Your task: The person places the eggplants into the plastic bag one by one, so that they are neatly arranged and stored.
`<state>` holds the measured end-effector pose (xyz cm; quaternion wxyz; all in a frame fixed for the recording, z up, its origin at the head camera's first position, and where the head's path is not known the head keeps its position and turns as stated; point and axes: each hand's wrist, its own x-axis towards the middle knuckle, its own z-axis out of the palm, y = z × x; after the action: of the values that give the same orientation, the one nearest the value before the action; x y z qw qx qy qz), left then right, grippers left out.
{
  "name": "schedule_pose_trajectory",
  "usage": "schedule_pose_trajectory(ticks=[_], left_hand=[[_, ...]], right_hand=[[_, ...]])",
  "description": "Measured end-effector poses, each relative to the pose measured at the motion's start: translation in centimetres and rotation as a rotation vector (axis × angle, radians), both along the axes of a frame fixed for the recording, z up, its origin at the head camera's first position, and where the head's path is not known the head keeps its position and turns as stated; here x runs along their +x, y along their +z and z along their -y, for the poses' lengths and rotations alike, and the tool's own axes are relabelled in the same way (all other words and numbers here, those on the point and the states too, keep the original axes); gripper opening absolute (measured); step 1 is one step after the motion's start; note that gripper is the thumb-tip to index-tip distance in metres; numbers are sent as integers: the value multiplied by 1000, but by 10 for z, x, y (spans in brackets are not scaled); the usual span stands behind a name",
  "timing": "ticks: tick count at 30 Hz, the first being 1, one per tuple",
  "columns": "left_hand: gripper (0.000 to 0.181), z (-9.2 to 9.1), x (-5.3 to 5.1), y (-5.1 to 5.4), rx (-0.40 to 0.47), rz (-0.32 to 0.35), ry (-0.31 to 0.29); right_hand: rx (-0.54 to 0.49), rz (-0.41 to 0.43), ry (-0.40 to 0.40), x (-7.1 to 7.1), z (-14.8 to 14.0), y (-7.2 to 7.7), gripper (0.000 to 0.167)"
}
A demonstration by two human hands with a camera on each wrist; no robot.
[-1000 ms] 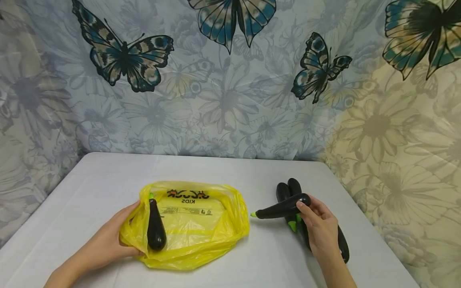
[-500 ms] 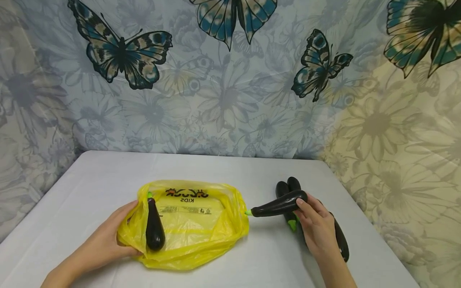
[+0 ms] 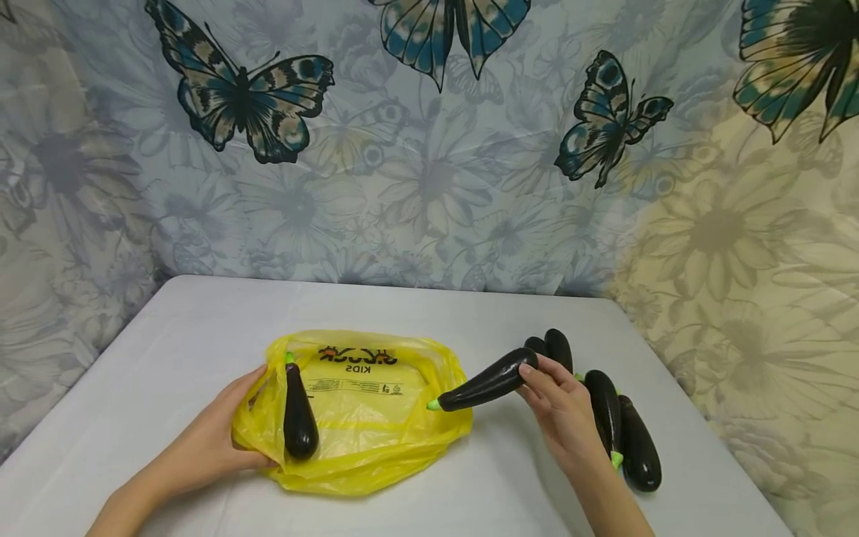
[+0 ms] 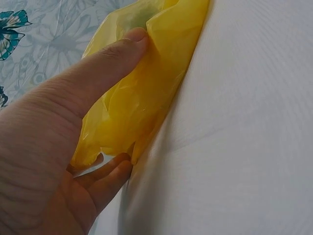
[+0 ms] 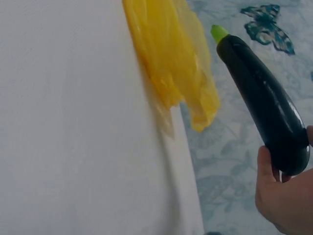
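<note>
Carried leftward since the earlier frames, the held eggplant [image 3: 488, 382] is now seen with its green tip overlapping the right side of the yellow bag [image 3: 376, 476]. Its skin is smooth, glossy and nearly black, and its body is tapered from a rounded blunt end to a narrow neck. That blunt end is pinched between the thumb and fingers of the right hand [image 3: 560, 409], right of the frame's centre, and in the right wrist view the eggplant is held apart from the bag, above the worktop [image 3: 208, 317].

At lower left, the bag's left edge is gripped by the left hand [image 3: 218, 429], with the thumb pressed to the thin, crinkled plastic. The bag's mouth is spread in a wide oval, and dark, mirrored lettering is shown through its translucent far wall. Another eggplant [image 3: 299, 414] is lodged inside at the left end, tip toward the top of the frame.

At right, a rear pair of eggplants [image 3: 558, 347] is partly hidden, and a front pair of eggplants [image 3: 640, 447] is laid side by side, tips pointing opposite ways. The worktop is covered in matte white, and the backdrop [image 3: 429, 224] is patterned with pale flowers and teal butterflies.
</note>
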<state>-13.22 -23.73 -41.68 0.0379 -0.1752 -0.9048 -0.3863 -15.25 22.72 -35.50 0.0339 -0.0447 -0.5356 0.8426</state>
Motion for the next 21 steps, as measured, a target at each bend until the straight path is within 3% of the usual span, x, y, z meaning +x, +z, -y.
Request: schedule_pose_trajectory(ticks=[4, 21], left_hand=[[129, -1, 0, 0, -7, 8, 6], [127, -3, -1, -2, -5, -40, 6]], right_hand=[[34, 28, 16, -6, 11, 4, 43], [135, -17, 147, -33, 68, 11, 43]])
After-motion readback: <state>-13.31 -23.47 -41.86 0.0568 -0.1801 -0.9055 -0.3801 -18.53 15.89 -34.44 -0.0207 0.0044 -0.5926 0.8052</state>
